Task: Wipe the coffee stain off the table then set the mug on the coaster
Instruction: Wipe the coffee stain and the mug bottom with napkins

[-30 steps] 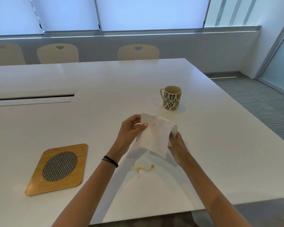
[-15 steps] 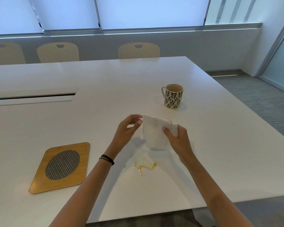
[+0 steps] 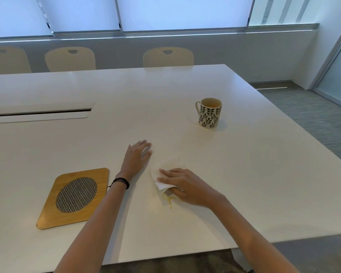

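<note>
My right hand [image 3: 182,184] presses a folded white paper napkin [image 3: 166,169] flat onto the white table [image 3: 254,174], covering the upper part of a yellowish coffee stain [image 3: 168,200] whose lower tail still shows. Just left of the napkin, my left hand [image 3: 137,157] rests flat on the table with its fingers spread and nothing in it. A leaf-patterned mug [image 3: 209,113] with liquid inside stands upright at the far right, away from both hands. The wooden coaster [image 3: 74,198] with an oval woven inset lies at the near left.
A long cable slot [image 3: 39,113] runs across the table's left side. Three cream chairs [image 3: 168,57] line the far edge under the windows. The table's right edge drops to grey carpet [image 3: 313,119].
Both hands came down from holding the napkin in the air. My left hand let go and went flat on the table; my right pushed the napkin onto the stain.
</note>
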